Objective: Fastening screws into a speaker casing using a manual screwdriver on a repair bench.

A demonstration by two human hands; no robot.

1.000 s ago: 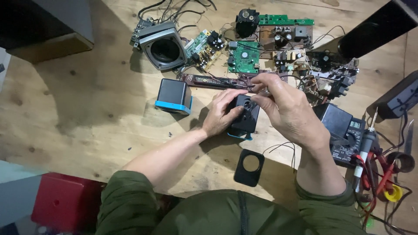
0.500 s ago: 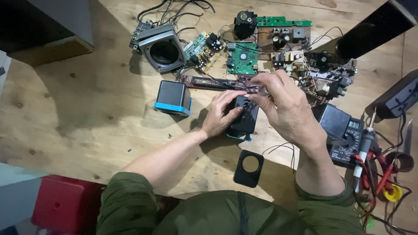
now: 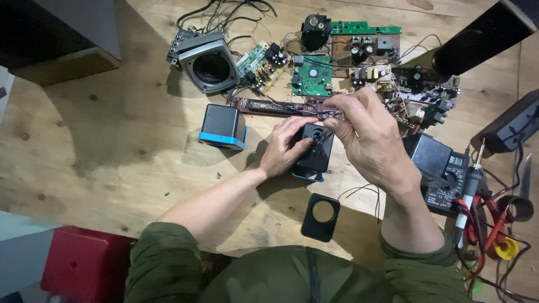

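A bare wooden workbench [image 3: 101,140] fills the view, lit from above and strewn with electronic parts. Near its middle sits a small black cube speaker with a blue base [image 3: 314,152]. The left hand [image 3: 286,147] grips its left side, fingers wrapped over the front face. The right hand [image 3: 370,140] is bent over the top of it, thumb and forefinger pinched together just above the cube; what they pinch is too small to tell. Just near of the cube lies a flat black cover plate with a round hole [image 3: 320,217], with thin loose wires beside it. To the left stands a second black cube with a blue base [image 3: 223,125]. Farther off are a grey speaker driver housing [image 3: 210,64] and several green and brown circuit boards [image 3: 331,62]. On the right lie a black multimeter [image 3: 443,174] and a soldering iron [image 3: 470,188] among red leads.
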